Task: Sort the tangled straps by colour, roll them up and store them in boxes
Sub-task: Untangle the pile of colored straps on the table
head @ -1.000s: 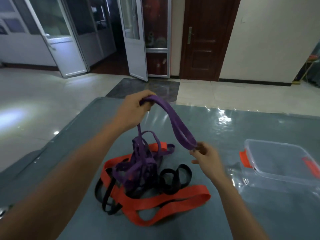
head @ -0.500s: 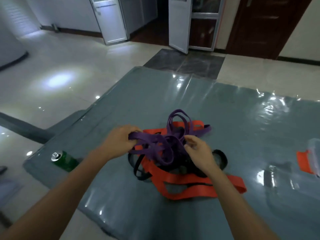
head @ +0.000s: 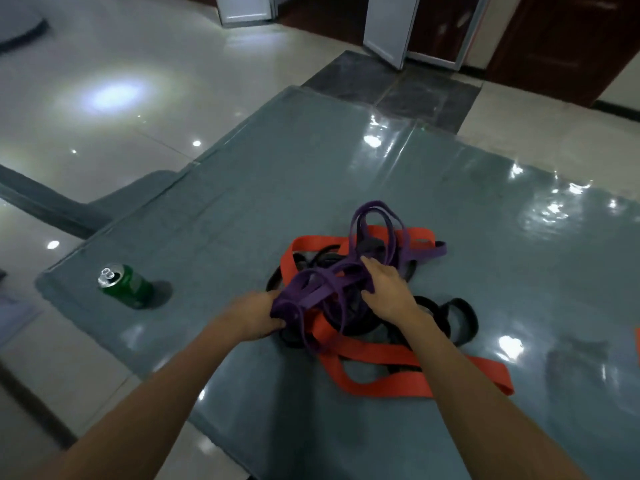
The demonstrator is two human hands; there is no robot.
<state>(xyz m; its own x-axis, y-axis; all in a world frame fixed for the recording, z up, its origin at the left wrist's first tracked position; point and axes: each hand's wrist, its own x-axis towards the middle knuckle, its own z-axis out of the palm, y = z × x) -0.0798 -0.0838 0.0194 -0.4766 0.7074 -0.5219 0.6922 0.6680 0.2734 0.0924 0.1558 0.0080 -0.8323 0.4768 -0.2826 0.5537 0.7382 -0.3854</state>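
Your left hand (head: 252,315) grips the purple strap (head: 311,297), right hand (head: 388,291) seemingly too; yanking may tighten knots with the orange strap (head: 377,351).

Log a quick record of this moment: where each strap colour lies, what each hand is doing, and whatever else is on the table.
purple strap: on top of the tangle, far loops standing up
orange strap: under the purple, trailing to the near right
black strap: loops showing at the pile's right
left hand: grips the purple strap's near end
right hand: on the purple strap mid-pile, grip unclear
sorting: not yet done
can: green, near the table's left edge
table: grey, glossy
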